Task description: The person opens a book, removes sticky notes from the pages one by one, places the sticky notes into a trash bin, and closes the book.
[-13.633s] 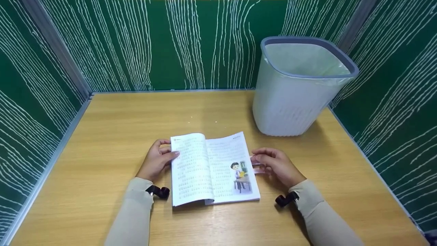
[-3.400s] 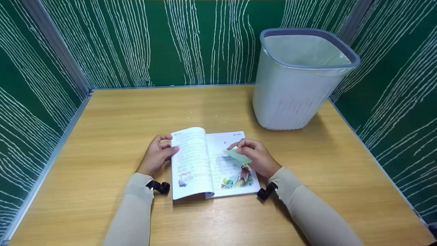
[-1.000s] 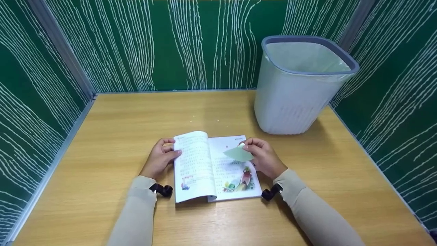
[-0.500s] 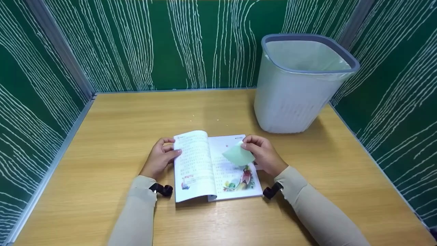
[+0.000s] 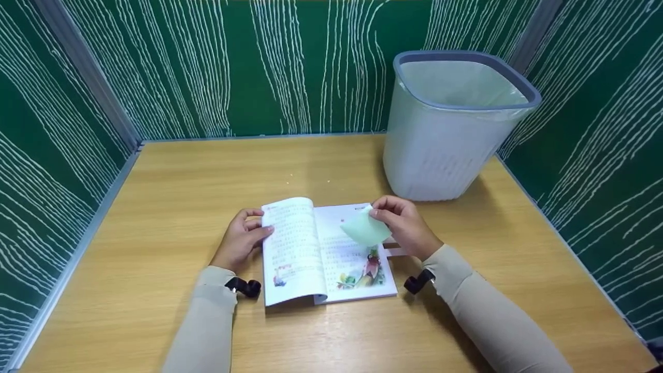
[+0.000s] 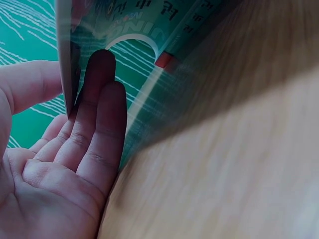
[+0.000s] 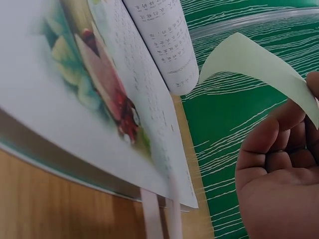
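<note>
An open book [image 5: 334,285] lies on the table, its right page showing a coloured picture and its left pages bowed upward. My left hand [image 5: 241,235] grips the book's left edge, thumb on the page. In the left wrist view, the fingers [image 6: 102,114] reach behind the green cover [image 6: 144,25]. Above the right page, my right hand [image 5: 406,225] pinches a pale green sticky note [image 5: 366,229] by its corner between thumb and curled fingers. In the right wrist view the note [image 7: 249,59] is bent and hangs apart from the page. Pale pink strips [image 5: 396,252] stick out from the book's right edge.
A white waste bin [image 5: 440,150] with a grey rim and a clear liner stands at the back right of the wooden table [image 5: 207,171]. Tiny white specks lie behind the book. Green walls [image 5: 269,67] with white lines enclose the back and sides.
Earlier my right hand was at the pink strips, with another page showing. Since then the page has changed, and the right hand has taken the sticky note and drawn it slightly up and right.
</note>
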Tool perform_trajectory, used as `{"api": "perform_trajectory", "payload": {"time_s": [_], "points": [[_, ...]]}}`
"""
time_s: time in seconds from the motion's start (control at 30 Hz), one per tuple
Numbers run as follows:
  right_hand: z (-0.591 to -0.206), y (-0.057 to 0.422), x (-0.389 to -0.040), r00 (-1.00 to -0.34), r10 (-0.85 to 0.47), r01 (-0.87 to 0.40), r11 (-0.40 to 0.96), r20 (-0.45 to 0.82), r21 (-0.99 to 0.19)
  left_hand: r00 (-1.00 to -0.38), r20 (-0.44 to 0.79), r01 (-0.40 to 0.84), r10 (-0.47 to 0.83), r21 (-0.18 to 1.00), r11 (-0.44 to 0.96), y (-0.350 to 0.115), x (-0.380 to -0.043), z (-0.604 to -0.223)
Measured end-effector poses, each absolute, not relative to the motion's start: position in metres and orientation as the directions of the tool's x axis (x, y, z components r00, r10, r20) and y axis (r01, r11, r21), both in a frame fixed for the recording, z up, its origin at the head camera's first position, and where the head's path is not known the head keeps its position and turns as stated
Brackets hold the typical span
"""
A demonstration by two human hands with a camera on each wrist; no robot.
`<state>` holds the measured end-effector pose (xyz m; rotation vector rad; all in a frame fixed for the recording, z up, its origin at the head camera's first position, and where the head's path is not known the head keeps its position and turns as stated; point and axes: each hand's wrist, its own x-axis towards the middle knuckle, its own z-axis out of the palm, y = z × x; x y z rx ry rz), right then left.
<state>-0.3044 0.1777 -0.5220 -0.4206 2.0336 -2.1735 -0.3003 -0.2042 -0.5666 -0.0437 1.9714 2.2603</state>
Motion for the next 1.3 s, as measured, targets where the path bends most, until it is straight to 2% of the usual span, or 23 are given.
{"api": "perform_trajectory", "payload": {"time_s": [0.53, 1.3], "points": [[-0.502, 0.191, -0.307, -0.953, -0.272, -0.156, 0.07, 0.132, -0.985, -0.99, -0.111, -0.121, 0.084, 0.986, -0.119, -0.205, -0.3, -0.567], [-0.478, 0.204, -0.308, -0.962, -0.22, -0.203, 0.177, 0.162, -0.963, -0.99, -0.108, -0.12, 0.093, 0.984, -0.128, -0.206, -0.299, -0.566]]}}
